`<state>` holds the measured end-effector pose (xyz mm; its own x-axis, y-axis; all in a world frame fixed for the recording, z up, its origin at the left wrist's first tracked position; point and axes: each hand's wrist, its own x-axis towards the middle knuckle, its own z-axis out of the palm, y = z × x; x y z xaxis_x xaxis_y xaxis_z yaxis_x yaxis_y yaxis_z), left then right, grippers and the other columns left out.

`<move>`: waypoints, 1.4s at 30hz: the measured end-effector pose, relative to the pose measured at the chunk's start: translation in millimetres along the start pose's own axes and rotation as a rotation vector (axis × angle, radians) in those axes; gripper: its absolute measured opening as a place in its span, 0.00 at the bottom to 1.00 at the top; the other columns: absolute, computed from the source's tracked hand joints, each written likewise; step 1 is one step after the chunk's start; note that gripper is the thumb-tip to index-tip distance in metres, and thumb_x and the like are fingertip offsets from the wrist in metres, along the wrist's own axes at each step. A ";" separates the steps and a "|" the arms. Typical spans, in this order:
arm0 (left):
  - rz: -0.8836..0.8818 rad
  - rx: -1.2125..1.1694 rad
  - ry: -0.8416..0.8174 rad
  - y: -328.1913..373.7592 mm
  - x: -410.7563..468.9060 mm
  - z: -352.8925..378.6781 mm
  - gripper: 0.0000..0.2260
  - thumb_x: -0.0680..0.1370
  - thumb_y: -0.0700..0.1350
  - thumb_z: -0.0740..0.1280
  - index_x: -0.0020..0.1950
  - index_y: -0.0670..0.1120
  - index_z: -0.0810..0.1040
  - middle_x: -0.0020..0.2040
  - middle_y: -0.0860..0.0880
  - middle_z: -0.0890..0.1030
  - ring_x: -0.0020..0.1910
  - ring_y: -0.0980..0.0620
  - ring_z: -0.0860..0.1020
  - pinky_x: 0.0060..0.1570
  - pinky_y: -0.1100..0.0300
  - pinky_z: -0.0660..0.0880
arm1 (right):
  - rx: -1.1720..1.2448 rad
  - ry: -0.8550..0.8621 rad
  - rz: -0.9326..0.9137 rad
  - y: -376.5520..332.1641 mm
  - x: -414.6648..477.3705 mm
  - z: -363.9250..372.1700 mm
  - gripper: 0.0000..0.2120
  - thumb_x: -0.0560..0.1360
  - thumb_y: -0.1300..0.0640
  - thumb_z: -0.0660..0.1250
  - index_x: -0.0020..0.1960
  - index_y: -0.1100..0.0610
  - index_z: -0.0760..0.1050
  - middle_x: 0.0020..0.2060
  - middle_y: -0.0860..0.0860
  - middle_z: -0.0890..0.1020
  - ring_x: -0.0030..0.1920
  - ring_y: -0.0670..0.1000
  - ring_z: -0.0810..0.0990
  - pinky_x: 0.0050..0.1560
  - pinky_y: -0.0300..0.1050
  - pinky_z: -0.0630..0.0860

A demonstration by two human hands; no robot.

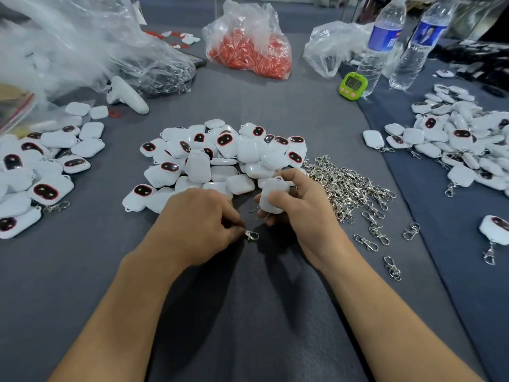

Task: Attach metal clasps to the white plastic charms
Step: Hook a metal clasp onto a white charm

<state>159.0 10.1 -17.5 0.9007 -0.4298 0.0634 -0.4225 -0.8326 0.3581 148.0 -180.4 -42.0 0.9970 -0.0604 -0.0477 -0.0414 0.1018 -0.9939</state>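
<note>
My right hand grips a white plastic charm, back side up, its loop pointing away from me. My left hand pinches a small silver metal clasp just above the grey cloth, a short way below and left of the charm. A pile of white charms with dark red-rimmed faces lies right behind my hands. A heap of loose silver clasps spreads out to the right of my right hand.
Charms with clasps attached lie in heaps at the left and right. Farther back stand two water bottles, a green timer, a bag of red pieces, clear plastic bags and a white controller.
</note>
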 end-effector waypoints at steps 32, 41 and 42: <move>-0.004 -0.710 0.409 17.7 17.8 24.9 0.18 0.72 0.35 0.77 0.46 0.61 0.85 0.41 0.63 0.86 0.41 0.62 0.85 0.45 0.70 0.79 | -0.358 0.087 -0.190 11.0 1.1 0.0 0.05 0.65 0.54 0.71 0.37 0.55 0.82 0.27 0.46 0.79 0.29 0.43 0.73 0.28 0.44 0.72; -0.055 -0.669 0.360 14.7 21.1 25.7 0.11 0.71 0.41 0.78 0.41 0.58 0.86 0.37 0.63 0.85 0.38 0.63 0.84 0.40 0.72 0.76 | -0.308 0.082 -0.219 9.5 2.9 -0.3 0.05 0.66 0.62 0.71 0.36 0.53 0.81 0.27 0.44 0.79 0.29 0.42 0.74 0.30 0.39 0.72; -0.065 -0.690 0.361 15.3 21.1 26.3 0.11 0.71 0.40 0.78 0.40 0.58 0.86 0.37 0.62 0.85 0.37 0.63 0.84 0.39 0.72 0.77 | -0.290 0.081 -0.223 9.2 3.3 -0.3 0.06 0.66 0.63 0.71 0.36 0.53 0.81 0.27 0.43 0.79 0.30 0.42 0.74 0.31 0.38 0.72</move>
<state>168.8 -20.9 -35.2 0.9486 -0.1490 0.2791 -0.3159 -0.3962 0.8621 150.8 -180.0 -51.3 0.9757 -0.1290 0.1774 0.1484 -0.2073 -0.9670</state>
